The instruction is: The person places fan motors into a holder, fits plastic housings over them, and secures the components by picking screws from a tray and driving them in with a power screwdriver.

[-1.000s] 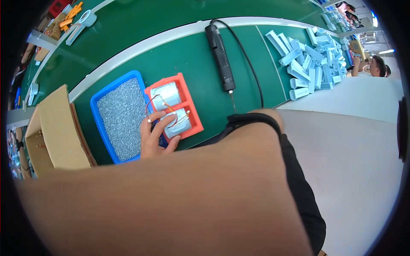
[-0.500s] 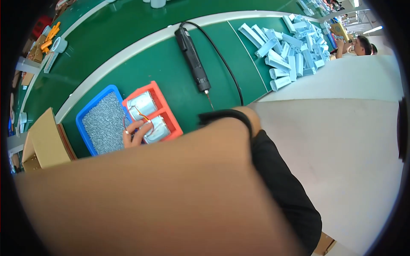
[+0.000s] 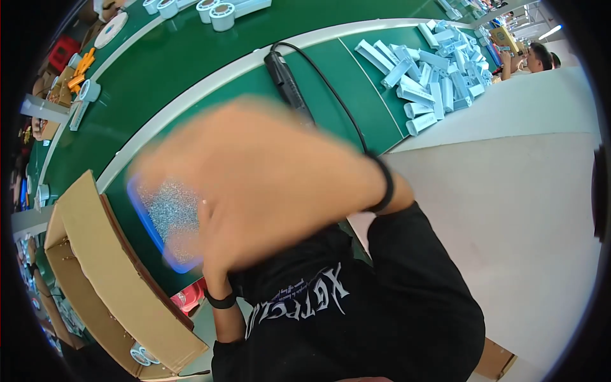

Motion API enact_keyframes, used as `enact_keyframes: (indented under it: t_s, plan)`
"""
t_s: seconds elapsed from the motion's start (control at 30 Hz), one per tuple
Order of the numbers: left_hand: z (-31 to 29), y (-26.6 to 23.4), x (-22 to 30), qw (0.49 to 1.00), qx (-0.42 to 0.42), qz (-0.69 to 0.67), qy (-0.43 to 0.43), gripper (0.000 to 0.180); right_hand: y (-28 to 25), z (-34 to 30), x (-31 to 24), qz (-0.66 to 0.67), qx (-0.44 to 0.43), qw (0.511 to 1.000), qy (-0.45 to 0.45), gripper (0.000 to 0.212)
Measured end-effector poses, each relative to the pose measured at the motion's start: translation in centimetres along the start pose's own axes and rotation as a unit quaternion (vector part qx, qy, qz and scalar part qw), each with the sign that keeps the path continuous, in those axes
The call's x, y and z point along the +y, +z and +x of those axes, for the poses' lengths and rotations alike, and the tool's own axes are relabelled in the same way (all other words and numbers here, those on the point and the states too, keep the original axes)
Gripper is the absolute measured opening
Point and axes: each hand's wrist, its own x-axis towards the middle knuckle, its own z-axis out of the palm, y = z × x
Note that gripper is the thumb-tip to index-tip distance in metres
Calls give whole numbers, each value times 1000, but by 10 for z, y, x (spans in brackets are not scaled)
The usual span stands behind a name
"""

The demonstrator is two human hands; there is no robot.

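My right hand (image 3: 242, 184), with a black band at the wrist, is raised close to the camera and strongly blurred. It covers the middle of the bench, and whether it holds anything does not show. Below it, my left hand (image 3: 215, 272) is mostly hidden; only the part near its banded wrist shows. Past the right hand's fingers lies a blue tray (image 3: 147, 218) full of small silver metal pieces (image 3: 172, 210). A black electric screwdriver (image 3: 286, 79) rests on the green bench, its tip hidden behind my right hand.
A pile of pale blue plastic parts (image 3: 439, 73) lies at the right. An open cardboard box (image 3: 127, 274) stands at the left, with round white parts (image 3: 143, 354) inside. White cylindrical parts (image 3: 223, 17) sit across the white rail. A person (image 3: 540, 57) is far right.
My right arm has drawn back from the left, bringing its hand into view. The red tray with its wired silver parts is now hidden. The view has shifted, showing more of the cardboard box.
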Motion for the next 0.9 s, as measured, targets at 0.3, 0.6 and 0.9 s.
enact_keyframes:
  t_s: [0.3,0.6,0.9]
  plan:
    - [23,-21,50,994,95,-30,41,52,-157,-119,304,-433,98,747,494,34]
    - [22,-56,32,994,100,-37,-13,42,-122,-119,283,-417,21,758,502,44]
    - [68,-46,55,989,139,44,2,35,-70,-101,166,9,211,955,207,38]
